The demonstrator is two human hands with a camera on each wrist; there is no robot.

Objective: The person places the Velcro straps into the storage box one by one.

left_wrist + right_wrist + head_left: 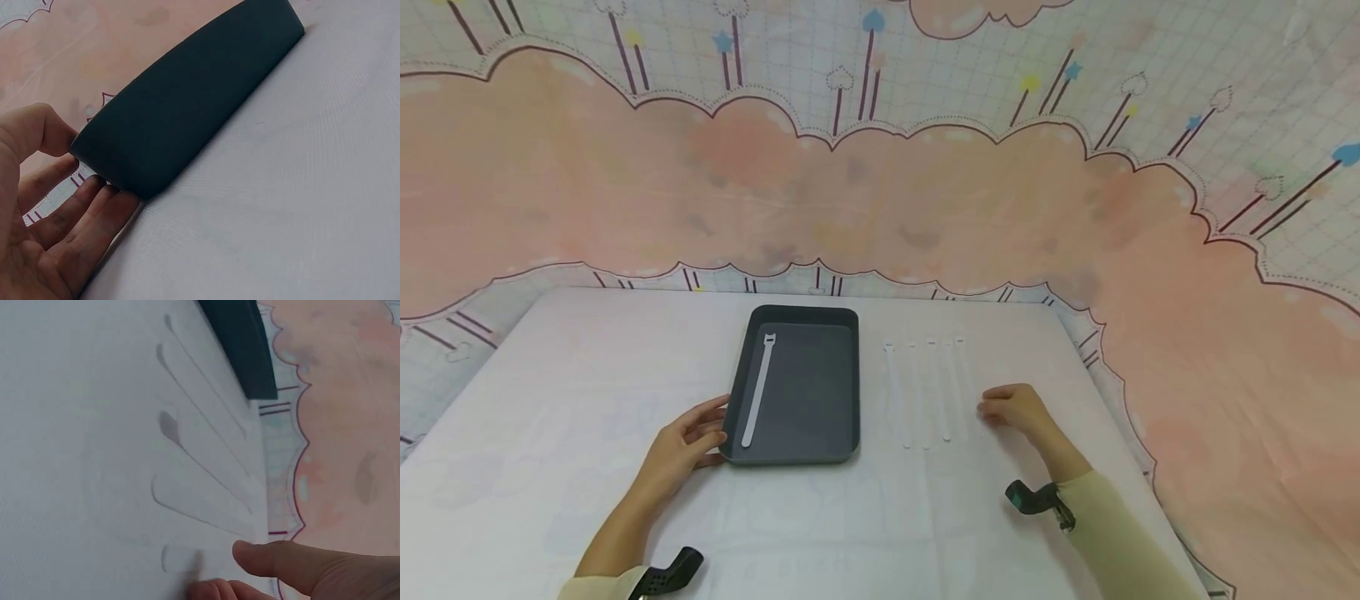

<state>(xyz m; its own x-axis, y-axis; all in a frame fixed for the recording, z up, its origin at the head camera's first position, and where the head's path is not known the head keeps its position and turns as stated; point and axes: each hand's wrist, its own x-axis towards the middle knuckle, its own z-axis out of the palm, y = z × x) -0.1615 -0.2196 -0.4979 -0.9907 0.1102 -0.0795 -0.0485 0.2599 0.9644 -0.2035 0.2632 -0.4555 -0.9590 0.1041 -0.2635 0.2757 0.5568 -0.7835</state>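
Note:
A white strap with a slotted head (758, 392), like a cable tie, lies lengthwise near the left side of the dark grey tray (820, 454). At the tray's near left corner is my left hand (681, 450). In the left wrist view its thumb touches the rim and the other fingertips rest against the outer wall (187, 94). My right hand (1018, 410) hovers at the right of several white straps (946, 400) laid side by side. In the right wrist view the thumb (269, 557) is apart from the bent fingers, near the closest strap (178, 557).
A white cloth covers the table (587, 350). Behind and to the right hangs a peach and pale patterned curtain (880, 200). The white straps barely stand out from the cloth. A black wrist camera (1033, 498) sits on each forearm.

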